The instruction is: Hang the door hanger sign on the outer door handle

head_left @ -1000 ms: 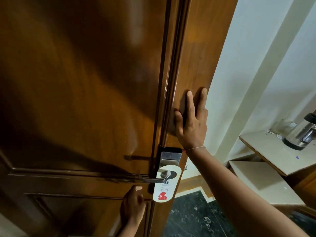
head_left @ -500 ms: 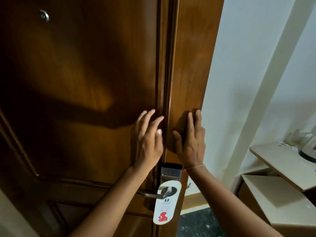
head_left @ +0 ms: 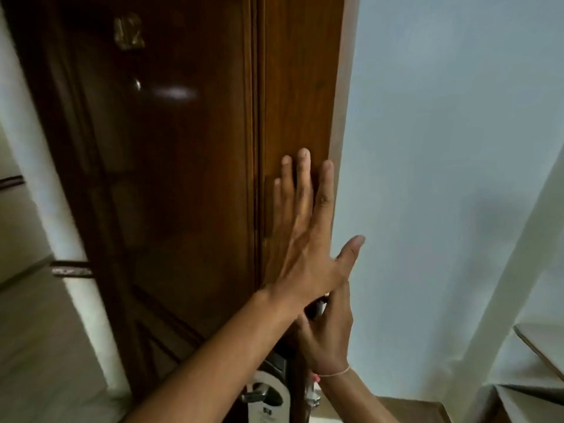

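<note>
The white door hanger sign (head_left: 268, 404) hangs on the metal lever handle (head_left: 254, 395) of the dark wooden door (head_left: 189, 178), at the bottom edge of the view; only its top shows. My left hand (head_left: 305, 239) lies flat on the door's narrow edge face above the lock, fingers stretched upward, thumb out to the right, holding nothing. My right hand (head_left: 328, 334), with a thin wrist thread, sits just below it at the door's edge. Its fingertips are hidden under my left wrist, so its grip is unclear.
A pale wall (head_left: 442, 148) fills the right side. A wooden shelf corner (head_left: 543, 346) juts in at lower right. Left of the door stand a white frame post (head_left: 39, 178) and corridor floor. A number plate (head_left: 128, 30) and a peephole (head_left: 137, 85) sit high on the door.
The door has swung, showing the corridor at left. My left hand slid right onto the door's edge face and higher. My right hand dropped below it. The view tilted upward.
</note>
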